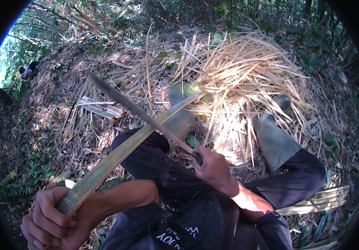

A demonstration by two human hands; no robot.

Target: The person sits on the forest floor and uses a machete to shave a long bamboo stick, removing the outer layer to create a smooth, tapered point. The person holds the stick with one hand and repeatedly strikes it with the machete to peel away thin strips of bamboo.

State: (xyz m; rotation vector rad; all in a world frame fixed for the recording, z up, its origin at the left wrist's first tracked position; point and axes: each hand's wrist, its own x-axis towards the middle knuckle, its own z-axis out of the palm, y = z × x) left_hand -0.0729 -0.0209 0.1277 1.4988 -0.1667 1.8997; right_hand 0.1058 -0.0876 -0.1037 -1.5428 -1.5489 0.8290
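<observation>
My left hand (pixel 52 221) is closed around the near end of a long split bamboo strip (pixel 115 157), green on its outer face. The strip slants up and away to the right, over my bent leg, its far end near the pile of shavings. In my right hand (pixel 216 170) is the dark handle of a long machete (pixel 125 102), its blade pointing up to the left. Blade and strip cross near the middle of the view; I cannot tell whether the edge bites into the bamboo.
A large heap of pale bamboo shavings (pixel 250 68) lies beyond my boots. My left boot (pixel 181 123) and right boot (pixel 277 139) stand apart. Short split pieces (pixel 100 107) lie at the left, longer strips (pixel 319 202) at the right. Leaf litter and undergrowth surround me.
</observation>
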